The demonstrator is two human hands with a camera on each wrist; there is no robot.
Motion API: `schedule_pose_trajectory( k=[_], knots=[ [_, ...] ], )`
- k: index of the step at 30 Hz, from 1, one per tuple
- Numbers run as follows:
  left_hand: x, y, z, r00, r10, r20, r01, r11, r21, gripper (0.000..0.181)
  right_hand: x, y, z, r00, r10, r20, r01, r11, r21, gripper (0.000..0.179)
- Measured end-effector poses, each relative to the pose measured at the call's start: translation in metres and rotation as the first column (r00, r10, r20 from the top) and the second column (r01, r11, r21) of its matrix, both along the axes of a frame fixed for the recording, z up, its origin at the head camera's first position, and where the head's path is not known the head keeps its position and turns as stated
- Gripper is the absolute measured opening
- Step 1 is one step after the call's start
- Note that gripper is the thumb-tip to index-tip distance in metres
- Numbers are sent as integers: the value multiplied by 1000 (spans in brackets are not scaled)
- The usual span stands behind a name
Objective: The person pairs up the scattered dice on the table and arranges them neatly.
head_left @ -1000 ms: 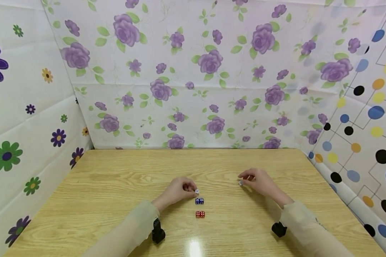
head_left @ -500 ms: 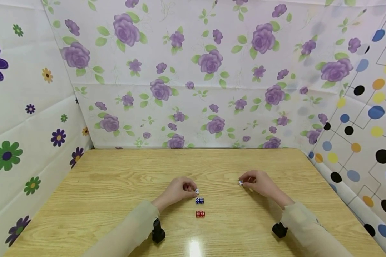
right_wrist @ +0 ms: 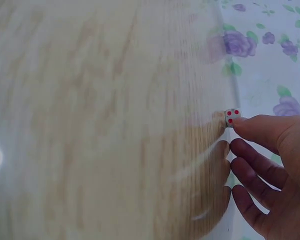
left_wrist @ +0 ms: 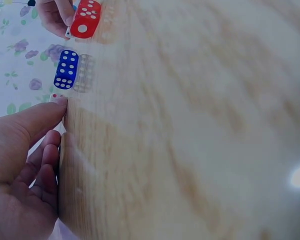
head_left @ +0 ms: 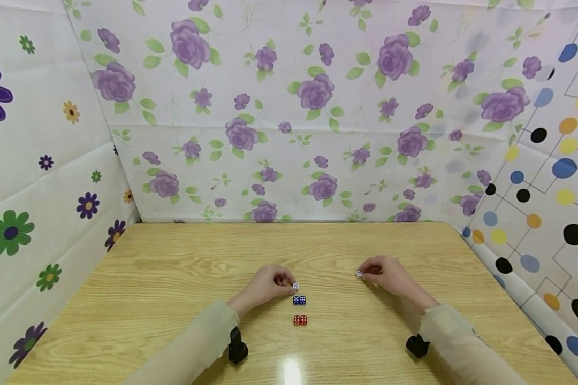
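Note:
My left hand (head_left: 268, 283) pinches a white die (head_left: 296, 286) low at the table, just behind a pair of blue dice (head_left: 299, 300). In the left wrist view the thumb (left_wrist: 50, 112) lies against that die, which is mostly hidden. Further right, my right hand (head_left: 390, 274) holds another white die (head_left: 359, 274) between thumb and fingers. Red pips show on this die (right_wrist: 232, 117) in the right wrist view, with the thumb tip on its edge. Two red dice (head_left: 300, 320) sit side by side in front of the blue pair.
A wooden table (head_left: 183, 251) lies under both hands. Behind it hangs a flowered cloth (head_left: 289, 149), with patterned cloths at left and right. A black wrist camera (head_left: 237, 346) is worn on the left forearm, another (head_left: 417, 346) on the right.
The white die at my right hand has turned and shifted slightly left, and the right fingers have closed in on it. My left hand and the coloured dice stay in place.

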State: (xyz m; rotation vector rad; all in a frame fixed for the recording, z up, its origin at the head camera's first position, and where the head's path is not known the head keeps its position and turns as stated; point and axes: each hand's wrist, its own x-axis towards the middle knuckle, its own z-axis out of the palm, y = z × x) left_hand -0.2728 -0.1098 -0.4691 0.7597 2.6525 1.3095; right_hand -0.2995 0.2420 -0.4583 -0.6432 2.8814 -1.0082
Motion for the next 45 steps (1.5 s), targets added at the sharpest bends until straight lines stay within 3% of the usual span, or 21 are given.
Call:
schedule_pose_trajectory(
  k=[13, 21, 27, 45],
  knots=[
    [2, 1, 8, 1000, 4, 13, -4, 1000, -22, 10, 2, -37, -4, 997, 71, 31, -68, 994, -91, 7],
    [0, 2, 8, 998, 15, 53, -13, 999, -31, 10, 9, -71, -3, 995, 71, 75, -64, 994, -89, 5],
    [0, 2, 9, 998, 25, 57, -22, 999, -40, 9, 10, -92, -4, 989, 114, 93, -104, 988, -112, 4],
    [-3, 2, 10, 998, 35, 60, -31, 997, -75, 12, 12, -118, -3, 983, 161, 83, -151, 982, -115, 5]
  ],
)
